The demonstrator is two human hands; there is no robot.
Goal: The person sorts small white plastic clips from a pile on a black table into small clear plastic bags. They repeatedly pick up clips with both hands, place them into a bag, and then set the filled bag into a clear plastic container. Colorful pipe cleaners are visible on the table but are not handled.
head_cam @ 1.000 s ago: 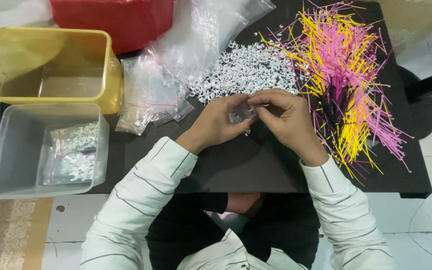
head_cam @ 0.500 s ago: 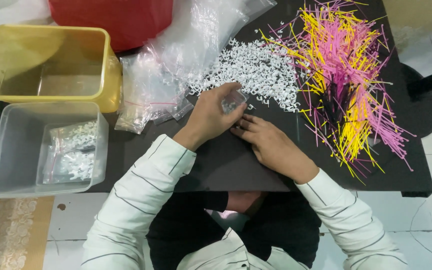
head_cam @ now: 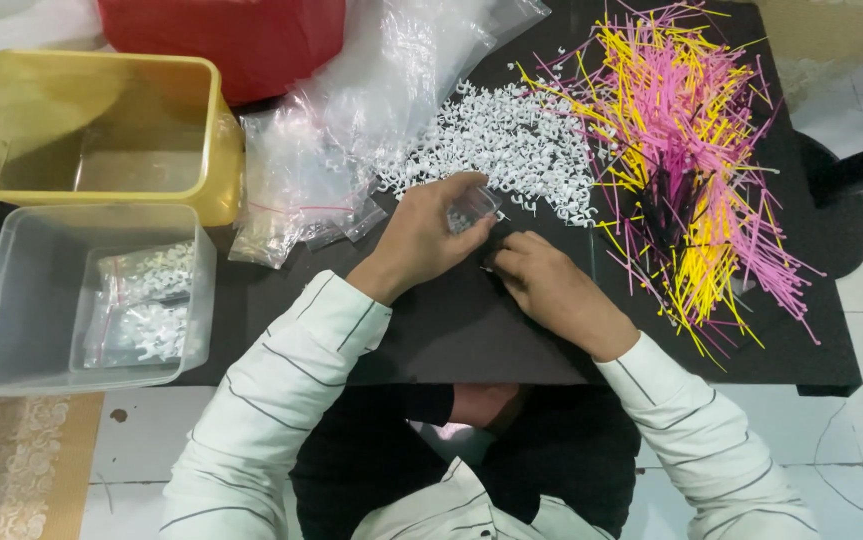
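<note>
So the left hand (head_cam: 429, 238) is pinching a small clear plastic bag (head_cam: 473, 208) between thumb and fingers, holding it just above the black table (head_cam: 431, 330), right at the near edge of the pile of little white plastic clips (head_cam: 511, 150). The bag looks like it has a few of the white bits in it, but it's too small to be sure. The right hand (head_cam: 549, 290) sits just beside it, knuckles up, fingers curled down onto the tabletop just below the bag. Can't tell if it's actually pinching anything, the fingertips are tucked under. The two hands are nearly touching.

Moving out from there: the clip pile spreads away from the hands toward the far side of the table. To the right of it there's a big messy heap of thin pink and yellow sticks (head_cam: 686, 170), fanned out over the table's right half. To the left of the clips is a stack of empty clear zip bags (head_cam: 351, 150), crinkly and overlapping.

Further left, off the table edge, a clear plastic tub (head_cam: 11, 330) holds some filled bags of white clips (head_cam: 146, 310). Behind that is a yellow bin (head_cam: 216, 150), and a red bin (head_cam: 241, 40) is at the top. Both sleeves are white with thin dark stripes.
</note>
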